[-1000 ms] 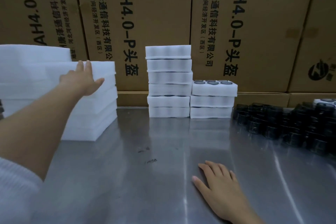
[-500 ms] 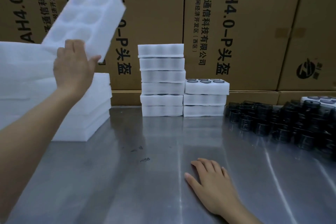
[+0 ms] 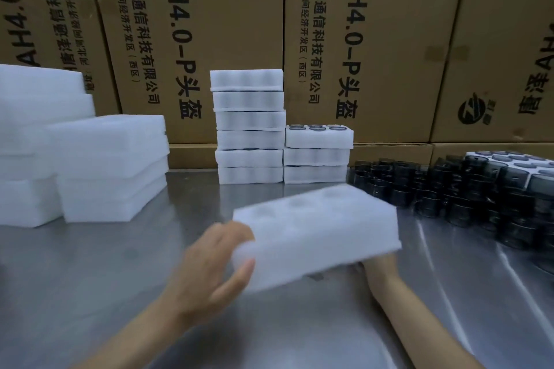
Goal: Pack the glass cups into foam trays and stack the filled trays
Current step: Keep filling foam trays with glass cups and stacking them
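White foam tray (image 3: 317, 234), blurred, tilted, empty round pockets

Left hand (image 3: 214, 263) grips foam tray (image 3: 317, 234); right hand hidden.

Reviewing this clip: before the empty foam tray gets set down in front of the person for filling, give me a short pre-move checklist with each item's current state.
1. Tray held: ok. The left hand grips the near-left corner of the empty foam tray.
2. Tray pockets empty and facing up: ok, though blurred.
3. Tray level: not ok, it is tilted above the steel table.
4. Right hand clear of the landing spot: cannot tell. Only the right forearm shows; the right hand is mostly hidden under the tray.
5. Cups within reach: ok. The dark glass cups are clustered at the right.
6. Filled tray stacks out of the way: ok, they stand at the back by the cartons.
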Demonstrator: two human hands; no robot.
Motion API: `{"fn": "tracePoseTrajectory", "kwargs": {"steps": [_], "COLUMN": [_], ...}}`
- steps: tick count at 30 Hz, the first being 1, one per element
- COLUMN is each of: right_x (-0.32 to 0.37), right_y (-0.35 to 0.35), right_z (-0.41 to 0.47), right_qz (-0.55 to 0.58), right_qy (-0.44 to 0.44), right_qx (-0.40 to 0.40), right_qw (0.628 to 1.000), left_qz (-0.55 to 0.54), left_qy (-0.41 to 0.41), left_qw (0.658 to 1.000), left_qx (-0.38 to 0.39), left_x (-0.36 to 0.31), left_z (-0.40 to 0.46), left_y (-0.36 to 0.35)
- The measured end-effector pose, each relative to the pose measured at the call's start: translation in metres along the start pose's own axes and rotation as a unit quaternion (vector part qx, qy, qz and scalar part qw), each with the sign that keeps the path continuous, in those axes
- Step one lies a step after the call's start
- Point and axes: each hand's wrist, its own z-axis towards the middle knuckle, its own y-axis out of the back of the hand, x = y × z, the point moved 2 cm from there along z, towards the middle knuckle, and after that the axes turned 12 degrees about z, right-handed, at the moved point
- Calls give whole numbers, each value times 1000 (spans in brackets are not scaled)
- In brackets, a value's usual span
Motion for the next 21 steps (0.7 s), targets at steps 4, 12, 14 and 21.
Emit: {"fn": "tracePoseTrajectory", "kwargs": {"steps": [4,12,14,21], "right_x": [11,5,6,21], "right_y": [30,40,39,97], "right_z": [16,24,23,46], "right_qz": [143,102,88,55], "right_qy": [-90,-160,-184,-146], "right_qx": [-49,55,96,43], "right_qw": [984,980,974,987], "left_qz": [-36,-427,-537,-548], "left_qy": [1,455,463,490], "left_qw": [997,780,705,672], "left_qx": [66,-49,-4,90], "left_x": [-4,2,-9,-61], "left_z": [-23,0,11,42], "left_y": [-9,-51,-71,-102]}}
